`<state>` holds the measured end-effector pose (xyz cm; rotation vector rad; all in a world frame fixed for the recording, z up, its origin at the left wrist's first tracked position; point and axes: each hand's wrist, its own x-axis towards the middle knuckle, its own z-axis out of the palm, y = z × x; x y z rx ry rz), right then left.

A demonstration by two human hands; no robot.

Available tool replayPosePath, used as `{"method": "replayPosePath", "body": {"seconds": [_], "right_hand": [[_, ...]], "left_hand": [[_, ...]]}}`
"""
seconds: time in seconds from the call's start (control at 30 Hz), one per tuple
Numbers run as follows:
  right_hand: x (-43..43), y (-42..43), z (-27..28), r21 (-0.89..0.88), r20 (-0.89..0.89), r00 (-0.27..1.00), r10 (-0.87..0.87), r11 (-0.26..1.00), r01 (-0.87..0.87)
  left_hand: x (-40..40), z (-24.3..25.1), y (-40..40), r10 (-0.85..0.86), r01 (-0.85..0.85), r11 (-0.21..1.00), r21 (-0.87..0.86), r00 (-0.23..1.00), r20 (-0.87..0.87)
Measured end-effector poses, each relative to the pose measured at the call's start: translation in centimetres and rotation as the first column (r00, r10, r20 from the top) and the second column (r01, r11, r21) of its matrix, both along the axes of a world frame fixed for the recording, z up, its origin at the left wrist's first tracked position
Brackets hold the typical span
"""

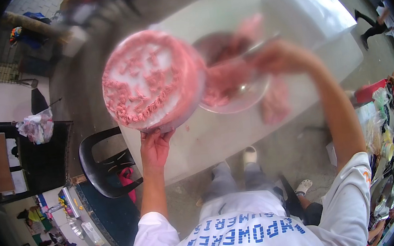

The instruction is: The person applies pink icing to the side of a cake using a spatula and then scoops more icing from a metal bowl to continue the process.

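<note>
My left hand (155, 146) holds up a round cake (143, 78) from below, its fingers at the lower edge. White icing covers the cake's top, with piped pink ruffles around the rim and more pink piping inside; the side is pink. Blurred by motion, my right hand (276, 58) is over the right side of a bowl (241, 101) holding pink frosting (215, 94). A blurred pink mass (228, 75) lies by its fingers, and whether it grips a tool is unclear. Pink crumpled material (275, 101) rests right of the bowl.
The bowl stands on a white table (199, 151). A large white box (307, 9) is at its far right. A black plastic chair (106, 163) stands at the left edge. On the right, someone's foot in a white clog (303, 186) is close to my legs.
</note>
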<state>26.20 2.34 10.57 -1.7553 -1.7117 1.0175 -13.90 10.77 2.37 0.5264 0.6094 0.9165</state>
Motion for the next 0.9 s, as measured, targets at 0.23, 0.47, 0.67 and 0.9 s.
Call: {"method": "replayPosePath", "body": {"seconds": [0.23,0.47,0.67,0.9], "right_hand": [[-4.1,-4.1,-2.1,0.302,-0.125,0.943,-0.307,0.894,0.331],[-4.0,-3.4,-1.5,0.131,0.56,0.804,-0.201,0.979,0.154],[-1.3,-2.5,0.9,0.251,-0.027,0.972,-0.234,0.939,0.234],[-0.6,0.1,2.6,0.229,-0.016,0.986,-0.164,0.96,0.163]], "left_hand": [[-0.6,0.0,0.2,0.035,-0.033,0.998,0.047,0.998,-0.044],[-3.4,-1.8,0.3,-0.013,0.013,1.0,-0.008,1.0,0.023],[-5.4,-2.7,0.2,-0.071,0.071,0.997,-0.004,0.996,0.061],[-6.3,-2.7,0.4,-0.174,0.177,0.983,-0.05,0.983,0.057]]}}
